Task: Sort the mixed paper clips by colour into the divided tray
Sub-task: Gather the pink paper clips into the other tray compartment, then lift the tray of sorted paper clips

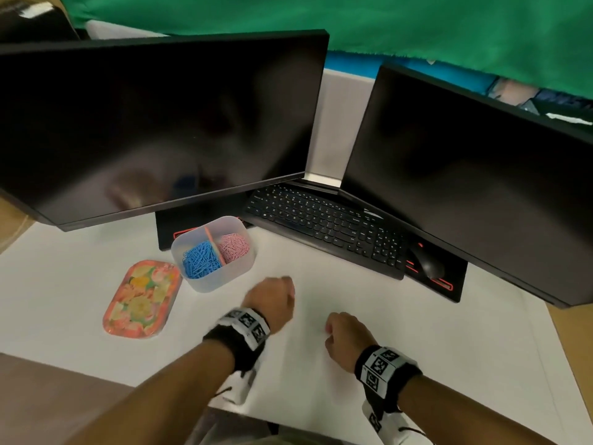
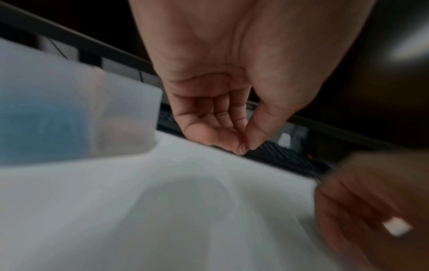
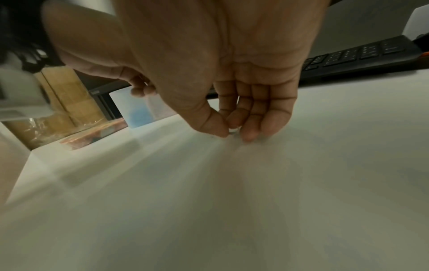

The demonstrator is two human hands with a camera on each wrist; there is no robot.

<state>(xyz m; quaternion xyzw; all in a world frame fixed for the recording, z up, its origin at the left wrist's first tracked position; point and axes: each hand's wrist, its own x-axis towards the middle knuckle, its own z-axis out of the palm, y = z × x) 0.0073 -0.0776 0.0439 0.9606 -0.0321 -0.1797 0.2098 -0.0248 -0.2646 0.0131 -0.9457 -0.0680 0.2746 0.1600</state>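
The translucent divided tray (image 1: 221,279) stands on the white table, with blue paper clips (image 1: 200,260) in its left compartment and pink paper clips (image 1: 234,247) in its right one. My left hand (image 1: 282,292) hovers just right of it, blurred. In the left wrist view that left hand (image 2: 245,146) has thumb and fingertips pressed together with nothing visible between them. My right hand (image 1: 329,330) is lower and nearer to me. In the right wrist view the right hand (image 3: 233,132) is down at the table top, pinching a small pale paper clip (image 3: 232,130).
A flowery oblong tray (image 1: 141,300) lies left of the divided tray. A black keyboard (image 1: 324,223) and mouse (image 1: 428,263) sit behind the hands, under two dark monitors (image 1: 160,123). The table's near edge runs just under my forearms.
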